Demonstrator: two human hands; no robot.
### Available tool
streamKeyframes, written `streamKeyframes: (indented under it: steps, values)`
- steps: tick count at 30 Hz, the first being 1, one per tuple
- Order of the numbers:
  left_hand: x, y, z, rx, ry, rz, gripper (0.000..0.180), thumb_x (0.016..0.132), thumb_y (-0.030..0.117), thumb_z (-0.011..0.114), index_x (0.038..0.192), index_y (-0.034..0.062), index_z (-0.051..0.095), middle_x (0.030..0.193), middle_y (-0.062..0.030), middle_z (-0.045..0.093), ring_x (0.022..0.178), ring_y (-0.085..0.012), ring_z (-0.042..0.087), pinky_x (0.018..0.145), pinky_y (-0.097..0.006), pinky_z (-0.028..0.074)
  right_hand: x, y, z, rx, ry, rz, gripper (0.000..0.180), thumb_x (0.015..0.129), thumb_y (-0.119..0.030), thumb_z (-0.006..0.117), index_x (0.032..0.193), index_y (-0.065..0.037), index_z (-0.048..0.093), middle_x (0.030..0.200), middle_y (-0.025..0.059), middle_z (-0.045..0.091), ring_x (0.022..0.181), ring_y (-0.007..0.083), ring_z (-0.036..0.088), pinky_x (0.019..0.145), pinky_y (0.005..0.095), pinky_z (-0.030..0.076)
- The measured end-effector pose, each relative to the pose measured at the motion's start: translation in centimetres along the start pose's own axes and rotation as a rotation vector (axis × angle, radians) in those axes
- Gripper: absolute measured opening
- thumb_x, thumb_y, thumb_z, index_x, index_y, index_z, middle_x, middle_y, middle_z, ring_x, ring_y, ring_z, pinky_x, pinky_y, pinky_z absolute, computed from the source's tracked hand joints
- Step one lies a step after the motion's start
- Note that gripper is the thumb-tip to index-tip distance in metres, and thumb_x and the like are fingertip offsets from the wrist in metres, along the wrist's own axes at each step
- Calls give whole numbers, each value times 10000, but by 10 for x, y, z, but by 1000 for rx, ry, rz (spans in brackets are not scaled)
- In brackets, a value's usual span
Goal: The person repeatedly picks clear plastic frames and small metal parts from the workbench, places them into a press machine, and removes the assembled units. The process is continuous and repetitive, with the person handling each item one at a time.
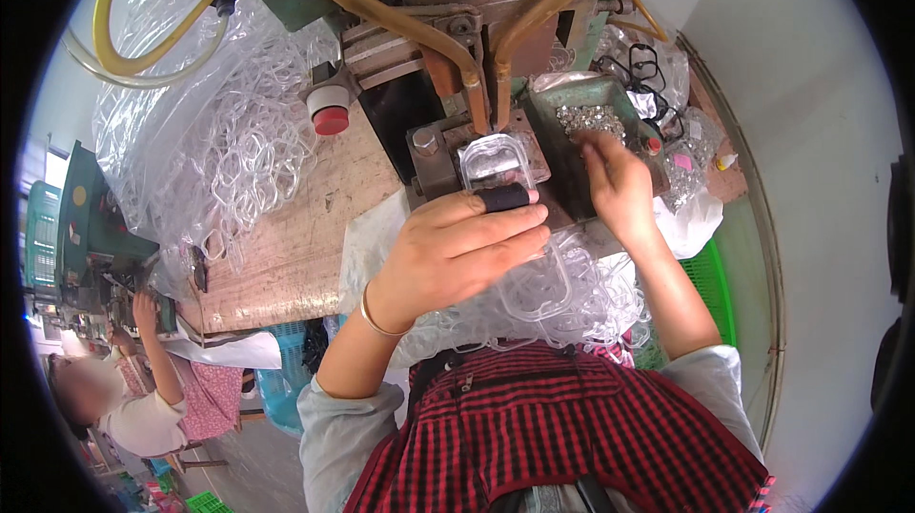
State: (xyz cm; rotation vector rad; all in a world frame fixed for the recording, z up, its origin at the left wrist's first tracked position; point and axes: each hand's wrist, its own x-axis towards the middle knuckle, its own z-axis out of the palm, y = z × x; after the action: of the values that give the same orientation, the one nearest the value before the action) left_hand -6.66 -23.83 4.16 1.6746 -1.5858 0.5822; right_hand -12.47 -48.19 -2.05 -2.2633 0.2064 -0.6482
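Note:
My left hand (pixel 457 251) has its fingers closed over a clear plastic frame (pixel 526 170) with rounded corners, a black cover on one finger. The frame's far end rests on the machine's metal fixture (pixel 434 155), just under two brown tubes (pixel 477 103) coming down to a point. Over a green metal tray (pixel 562 160), my right hand (pixel 618 187) has thumb and fingers bent together at the edge of a heap of small shiny metal parts (pixel 589 119). Whatever lies between those fingertips is too small to make out. Below my left hand hangs another clear loop (pixel 562 298).
Clear plastic frames lie piled in my lap (pixel 610 298) and in a big clear bag (pixel 257 160) on the wooden table (pixel 286 270). A red push button (pixel 331 120) juts out left of the fixture. At the far left another person (pixel 143 379) works at a green machine.

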Motion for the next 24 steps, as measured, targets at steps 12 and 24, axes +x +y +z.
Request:
streamKeyframes:
  steps: [12,24]
  values:
    - [21,3,-9,-77,-112,-137,289,685,182,877,953,121,788,1017,-10,770,899,-149,744,679,-258,573,-9,30,-34,-156,30,118,151,853,-64,694,1003,-49,700,958,128,710,950,296,682,850,376,530]
    - [-54,12,-7,342,413,-90,387,783,159,810,1151,117,701,1330,-105,649,1156,-296,628,941,-488,512,-12,82,-6,-589,-28,52,255,945,-217,639,1086,-12,697,1117,218,685,1025,384,652,908,449,514]
